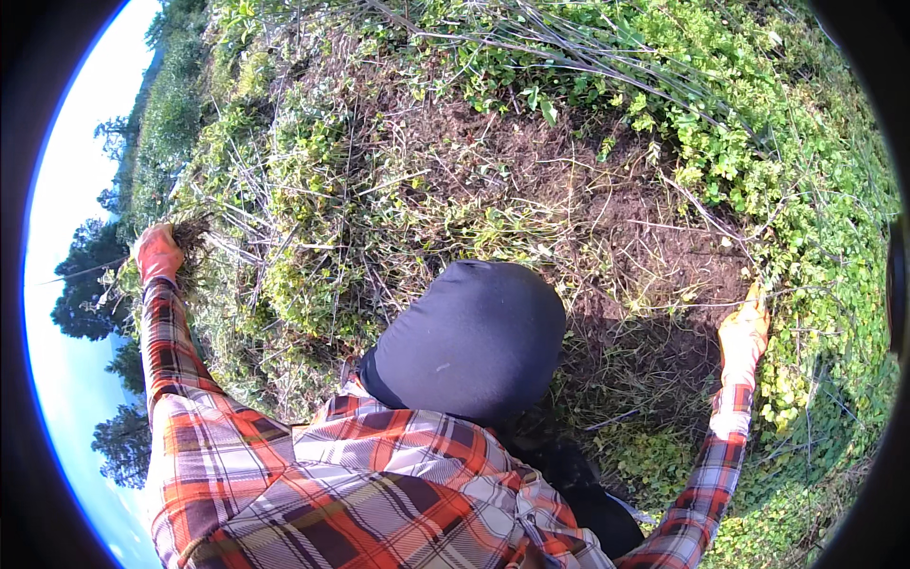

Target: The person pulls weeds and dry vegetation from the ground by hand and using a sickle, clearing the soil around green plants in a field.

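My left hand (158, 252), in an orange glove, is stretched out at the far left. It is closed around a clump of pulled weeds (188, 245) with brown, matted roots, held near the top of the slope. My right hand (744, 328), also in an orange glove, reaches to the right, where bare soil meets leafy green ground cover (789, 235). Its fingertips are among thin dry stems (711, 213) and small leaves. Glare and foliage hide whether the fingers grip a stem.
My bent knee (469, 341) in dark trousers fills the middle. Beyond it lies brown soil (512, 142) strewn with uprooted stalks. Long dry stems (590, 67) lean over the greenery at the top. Cut weeds (298, 213) cover the left, with trees (89, 277) and sky past them.
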A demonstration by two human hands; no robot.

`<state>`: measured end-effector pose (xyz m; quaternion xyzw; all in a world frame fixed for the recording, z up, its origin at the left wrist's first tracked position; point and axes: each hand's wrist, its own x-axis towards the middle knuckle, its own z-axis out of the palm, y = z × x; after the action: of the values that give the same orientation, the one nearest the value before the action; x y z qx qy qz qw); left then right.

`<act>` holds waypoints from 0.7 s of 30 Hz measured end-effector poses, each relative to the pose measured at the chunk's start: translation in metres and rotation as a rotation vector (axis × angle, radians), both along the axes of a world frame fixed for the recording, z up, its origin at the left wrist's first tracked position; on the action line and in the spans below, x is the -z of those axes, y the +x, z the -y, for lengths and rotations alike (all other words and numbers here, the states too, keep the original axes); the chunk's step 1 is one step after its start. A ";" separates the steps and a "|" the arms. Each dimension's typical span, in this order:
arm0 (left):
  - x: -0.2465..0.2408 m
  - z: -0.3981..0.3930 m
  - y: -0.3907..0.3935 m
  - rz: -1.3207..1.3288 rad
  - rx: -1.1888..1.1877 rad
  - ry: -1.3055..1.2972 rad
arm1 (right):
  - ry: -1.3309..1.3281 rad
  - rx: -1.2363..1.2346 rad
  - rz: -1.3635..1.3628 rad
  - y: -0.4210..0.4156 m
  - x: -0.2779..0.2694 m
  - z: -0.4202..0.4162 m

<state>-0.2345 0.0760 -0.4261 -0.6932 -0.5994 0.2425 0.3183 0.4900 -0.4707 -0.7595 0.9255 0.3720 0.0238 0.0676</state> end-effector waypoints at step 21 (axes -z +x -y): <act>0.212 0.039 0.342 0.342 0.762 -0.802 | -0.156 0.295 -0.169 -0.036 -0.064 -0.049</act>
<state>0.1076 0.0372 -0.6385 -0.9559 -0.2118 0.2034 -0.0057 0.4538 -0.4216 -0.6953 0.9606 0.2375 -0.0931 0.1105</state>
